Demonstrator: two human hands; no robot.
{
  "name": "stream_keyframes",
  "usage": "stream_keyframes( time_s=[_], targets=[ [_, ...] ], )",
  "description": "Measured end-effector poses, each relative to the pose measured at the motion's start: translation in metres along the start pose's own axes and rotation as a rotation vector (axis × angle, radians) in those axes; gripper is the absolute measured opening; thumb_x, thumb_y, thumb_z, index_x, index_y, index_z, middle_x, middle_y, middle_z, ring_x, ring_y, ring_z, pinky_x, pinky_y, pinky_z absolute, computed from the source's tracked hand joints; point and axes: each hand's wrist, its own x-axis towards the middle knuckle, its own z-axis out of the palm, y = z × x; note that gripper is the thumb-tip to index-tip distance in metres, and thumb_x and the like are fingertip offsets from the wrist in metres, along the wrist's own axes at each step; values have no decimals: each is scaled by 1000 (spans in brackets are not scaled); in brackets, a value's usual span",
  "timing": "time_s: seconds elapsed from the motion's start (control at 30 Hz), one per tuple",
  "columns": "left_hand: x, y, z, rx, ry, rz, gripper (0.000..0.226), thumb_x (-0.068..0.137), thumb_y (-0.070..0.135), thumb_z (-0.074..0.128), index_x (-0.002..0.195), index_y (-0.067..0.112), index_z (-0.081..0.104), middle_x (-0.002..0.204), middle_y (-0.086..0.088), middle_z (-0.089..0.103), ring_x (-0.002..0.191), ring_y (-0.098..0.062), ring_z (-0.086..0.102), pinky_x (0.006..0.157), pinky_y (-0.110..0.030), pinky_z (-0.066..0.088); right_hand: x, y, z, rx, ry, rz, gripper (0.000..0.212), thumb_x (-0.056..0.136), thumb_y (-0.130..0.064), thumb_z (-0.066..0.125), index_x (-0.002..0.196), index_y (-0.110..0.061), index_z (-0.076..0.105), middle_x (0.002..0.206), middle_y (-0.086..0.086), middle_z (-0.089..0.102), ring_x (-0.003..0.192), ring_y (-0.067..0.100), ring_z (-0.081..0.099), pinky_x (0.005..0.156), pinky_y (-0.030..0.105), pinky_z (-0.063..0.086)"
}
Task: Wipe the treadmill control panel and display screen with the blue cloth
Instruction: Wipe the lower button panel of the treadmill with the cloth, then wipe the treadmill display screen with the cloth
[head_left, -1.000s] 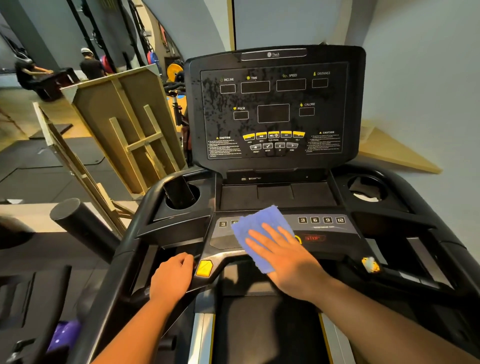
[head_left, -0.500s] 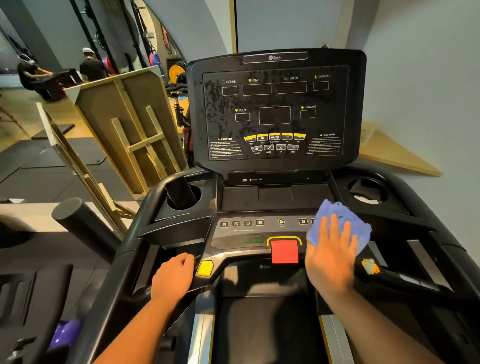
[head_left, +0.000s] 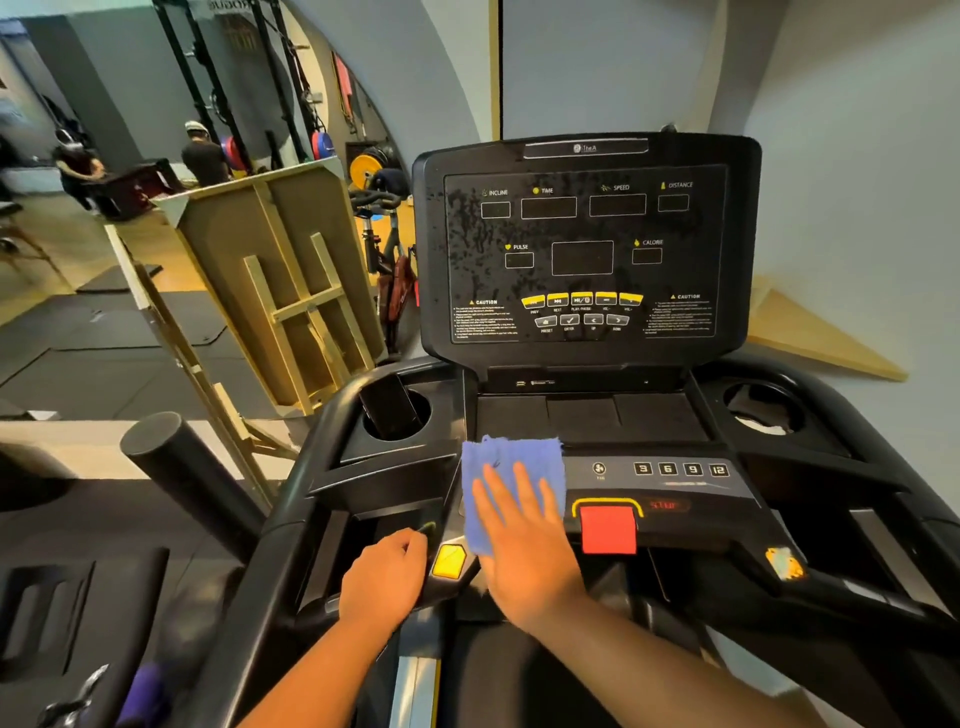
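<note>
The left hand (head_left: 387, 579) is curled around the handrail (head_left: 291, 525) at the left edge of the treadmill, closed on it for support; the right hand (head_left: 524, 545) lies flat, fingers spread, pinning the blue cloth (head_left: 506, 470) to the left end of the lower control panel (head_left: 675, 486), just beside the red stop button (head_left: 608, 530); a sideways sweep could press that button or the number keys (head_left: 680, 469), since the palm bears straight down; farther back, the upright display screen (head_left: 584, 249) looks speckled with droplets or smears and seems not yet wiped; reaching it one-handed risks the loose cloth bunching or slipping off
</note>
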Motion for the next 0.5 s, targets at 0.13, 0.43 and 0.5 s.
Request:
stream_keyframes(
  time_s=[0.13, 0.43, 0.5],
  targets=[
    [4, -4, -1, -110, 6, 53, 31, 104, 35, 41, 86, 24, 65, 76, 6, 67, 69, -9, 61, 64, -31, 48, -8, 8, -2, 17, -55, -84, 88, 54, -45, 83, 136, -21, 63, 145, 4, 58, 132, 35, 55, 118, 51, 17],
    [49, 34, -44, -242, 334, 467, 12, 96, 16, 61, 96, 24, 69, 84, 16, 59, 89, -12, 53, 74, -28, 41, -14, 14, -42, 548, -123, 64, 52, 93, -72, 29, 135, -50, 52, 145, -31, 39, 140, -6, 29, 117, 21, 24],
    [66, 46, -47, -223, 340, 502, 12, 95, 16, 60, 98, 22, 70, 87, 11, 62, 91, -13, 52, 78, -31, 46, -6, 14, -62, 835, -51, 288, 25, 99, -54, 46, 86, -48, 66, 88, -36, 66, 93, -4, 60, 83, 15, 44]
  ],
)
